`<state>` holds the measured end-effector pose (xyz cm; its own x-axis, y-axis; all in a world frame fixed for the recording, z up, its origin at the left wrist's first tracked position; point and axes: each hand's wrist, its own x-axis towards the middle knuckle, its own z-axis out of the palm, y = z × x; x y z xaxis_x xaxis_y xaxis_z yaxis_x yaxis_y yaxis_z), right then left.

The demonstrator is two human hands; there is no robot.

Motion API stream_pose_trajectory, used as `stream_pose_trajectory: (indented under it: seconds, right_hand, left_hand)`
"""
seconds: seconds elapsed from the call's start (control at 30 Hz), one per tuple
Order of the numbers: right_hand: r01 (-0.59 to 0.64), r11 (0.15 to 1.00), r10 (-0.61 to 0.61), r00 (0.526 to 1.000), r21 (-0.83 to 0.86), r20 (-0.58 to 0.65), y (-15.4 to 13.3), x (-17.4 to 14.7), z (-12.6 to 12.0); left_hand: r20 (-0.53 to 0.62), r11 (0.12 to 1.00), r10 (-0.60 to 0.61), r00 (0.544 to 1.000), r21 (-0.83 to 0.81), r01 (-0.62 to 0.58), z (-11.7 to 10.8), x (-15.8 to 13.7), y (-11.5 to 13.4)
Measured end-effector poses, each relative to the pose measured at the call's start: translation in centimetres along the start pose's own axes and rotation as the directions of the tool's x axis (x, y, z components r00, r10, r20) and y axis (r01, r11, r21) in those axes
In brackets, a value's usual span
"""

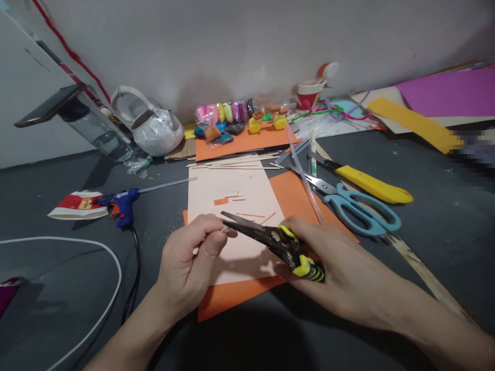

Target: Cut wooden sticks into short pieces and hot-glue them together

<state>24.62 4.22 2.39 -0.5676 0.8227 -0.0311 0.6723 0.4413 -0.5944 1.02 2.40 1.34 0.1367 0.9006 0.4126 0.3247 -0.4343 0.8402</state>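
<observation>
My left hand point(192, 257) is closed around a thin wooden stick point(195, 251), pinched between thumb and forefinger, with most of it hidden by the fingers. In my right hand point(336, 263) are black scissors point(276, 239) with yellow grips, their blades slightly apart and their tips at the left fingertips. Whether the blades touch the stick I cannot tell. Beneath both hands lies a pale sheet of paper point(232, 263) on top of orange sheets point(228, 301). Small orange scraps point(221, 201) and short bits of stick rest on the pale sheet.
Left stands a blue glue gun point(126, 206) with a cord. Blue-handled scissors point(359, 211) and a yellow utility knife point(371, 184) lie right. Behind are several thin sticks point(235, 164), bagged coloured clay point(228, 113), a silver kettle-shaped pot point(157, 135), a clear bottle point(100, 134) and a paper cup point(308, 96).
</observation>
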Motion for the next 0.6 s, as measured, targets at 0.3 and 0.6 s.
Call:
stream_pose_trajectory:
  seconds: [0.3, 0.6]
  right_hand:
    - [0.039, 0.999, -0.039, 0.999, -0.021, 0.006, 0.4, 0.2, -0.2]
    - [0.03, 0.999, -0.03, 0.999, 0.028, -0.011, 0.5, -0.1, -0.3]
  left_hand:
    - [0.198, 0.99, -0.11, 0.974, -0.059, 0.124, -0.8, 0.2, 0.0]
    - [0.265, 0.941, -0.272, 0.925, -0.126, 0.313, -1.3, 0.3, 0.6]
